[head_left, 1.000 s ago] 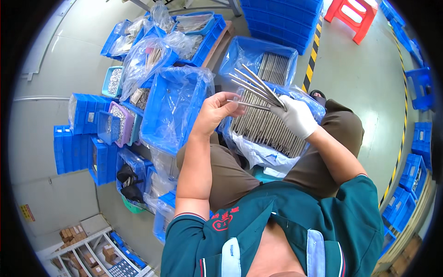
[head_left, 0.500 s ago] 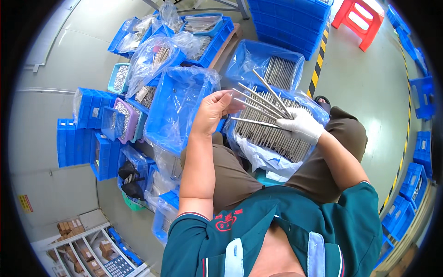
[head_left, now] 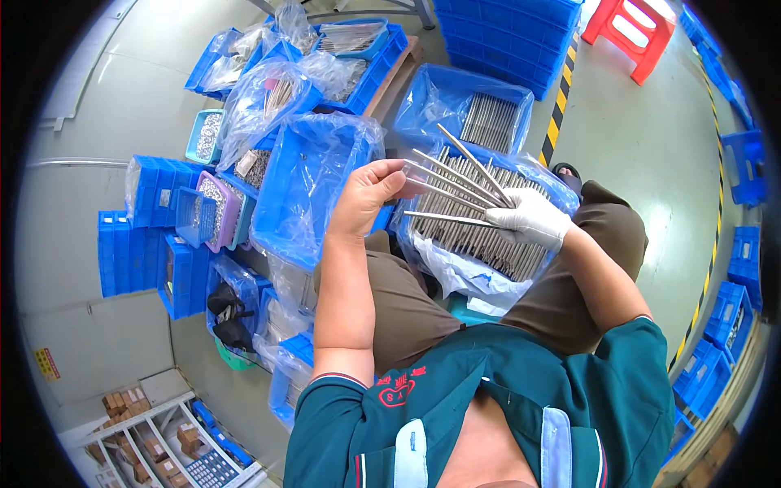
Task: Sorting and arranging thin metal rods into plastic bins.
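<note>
My right hand (head_left: 533,218), in a white glove, is closed round one end of several slender silvery metal rods (head_left: 465,185), which fan out to the left. My bare left hand (head_left: 370,195) is at the far ends of the middle rods, with thumb and fingers closed on them; the fingertips are partly hidden. The uppermost and lowest rods stand apart from the left hand. Below both hands, between my knees, is a plastic-lined blue bin (head_left: 561,189) filled with rows of similar rods.
Beyond it, another lined blue bin (head_left: 435,98) holds more rods. A large lined blue bin (head_left: 281,203) stands left of my left hand. Further left are stacked blue crates (head_left: 130,252) and a purple tray (head_left: 224,224) of small metal parts. A red stool (head_left: 634,32) stands far right.
My left hand has moved slightly left and down, its fingers drawn closer to the rod ends. My right hand keeps the fanned rods in nearly the same place.
</note>
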Motion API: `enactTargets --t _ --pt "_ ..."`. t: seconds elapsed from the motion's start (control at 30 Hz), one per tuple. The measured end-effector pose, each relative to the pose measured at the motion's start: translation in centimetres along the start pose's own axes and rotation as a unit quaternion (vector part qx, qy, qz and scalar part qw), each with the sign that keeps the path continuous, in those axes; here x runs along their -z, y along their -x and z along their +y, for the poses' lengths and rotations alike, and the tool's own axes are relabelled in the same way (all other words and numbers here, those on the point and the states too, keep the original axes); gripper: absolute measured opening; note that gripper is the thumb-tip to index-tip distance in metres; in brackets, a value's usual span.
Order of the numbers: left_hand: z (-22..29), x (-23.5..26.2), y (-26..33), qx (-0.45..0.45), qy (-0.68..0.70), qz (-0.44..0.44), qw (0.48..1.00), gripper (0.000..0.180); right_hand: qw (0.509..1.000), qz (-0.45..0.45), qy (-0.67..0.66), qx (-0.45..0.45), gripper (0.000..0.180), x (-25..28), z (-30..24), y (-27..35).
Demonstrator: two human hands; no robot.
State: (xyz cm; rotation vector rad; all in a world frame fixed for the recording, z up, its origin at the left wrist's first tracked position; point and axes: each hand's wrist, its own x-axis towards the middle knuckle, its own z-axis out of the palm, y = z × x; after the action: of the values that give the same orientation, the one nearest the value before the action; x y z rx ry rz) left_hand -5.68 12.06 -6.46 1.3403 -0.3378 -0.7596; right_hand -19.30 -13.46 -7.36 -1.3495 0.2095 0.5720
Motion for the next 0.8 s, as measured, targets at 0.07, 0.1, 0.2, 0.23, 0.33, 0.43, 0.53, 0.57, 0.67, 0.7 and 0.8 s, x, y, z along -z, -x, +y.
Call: enactTargets --t 0.07,0.1,0.2,0.23,0.33,0.43,0.53,0.57,0.67,0.7,0.8 --pt "0.2 0.0 0.2 0.006 -0.012 0.002 1.000 0.041 1.000 0.004 0.012 0.003 0.019 -0.1 -0.1 0.1" --pt "0.3 0.0 0.3 0.013 0.004 -0.006 1.000 0.038 1.000 0.009 0.024 0.007 0.020 -0.1 -0.1 0.1" --pt "0.5 0.1 0.6 0.021 0.019 -0.017 0.999 0.035 1.000 0.008 0.010 0.002 0.021 -0.1 0.1 -0.1" --pt "0.5 0.2 0.6 0.023 0.017 -0.021 0.999 0.034 1.000 0.008 0.010 0.001 0.021 -0.3 0.1 -0.1" --pt "0.9 -0.1 0.8 -0.001 0.031 -0.037 0.999 0.034 1.000 0.003 -0.025 0.001 0.017 -0.6 -0.1 -0.1" --pt "0.2 0.2 0.9 -0.058 0.012 -0.065 0.996 0.044 0.996 -0.024 -0.085 -0.010 0.017 -0.9 -0.3 0.1" --pt "0.3 0.4 1.1 -0.026 0.003 -0.064 0.998 0.044 1.000 -0.005 -0.027 -0.009 0.017 -1.1 -0.4 0.2" --pt "0.4 0.3 1.1 -0.025 0.003 -0.065 0.998 0.044 1.000 0.003 -0.008 -0.004 0.019 -1.0 0.0 0.1" --pt "0.8 -0.2 1.1 -0.023 -0.010 -0.072 0.997 0.043 1.000 0.003 0.005 0.001 0.022 -0.9 0.1 0.2" --pt "1.0 -0.6 1.2 -0.025 -0.014 -0.070 0.997 0.041 1.000 -0.006 0.001 0.002 0.021 -0.9 0.1 0.2" --pt "1.0 -0.4 1.3 -0.008 -0.034 -0.072 0.997 0.037 0.999 -0.033 -0.032 -0.018 0.021 -0.9 0.3 0.2"
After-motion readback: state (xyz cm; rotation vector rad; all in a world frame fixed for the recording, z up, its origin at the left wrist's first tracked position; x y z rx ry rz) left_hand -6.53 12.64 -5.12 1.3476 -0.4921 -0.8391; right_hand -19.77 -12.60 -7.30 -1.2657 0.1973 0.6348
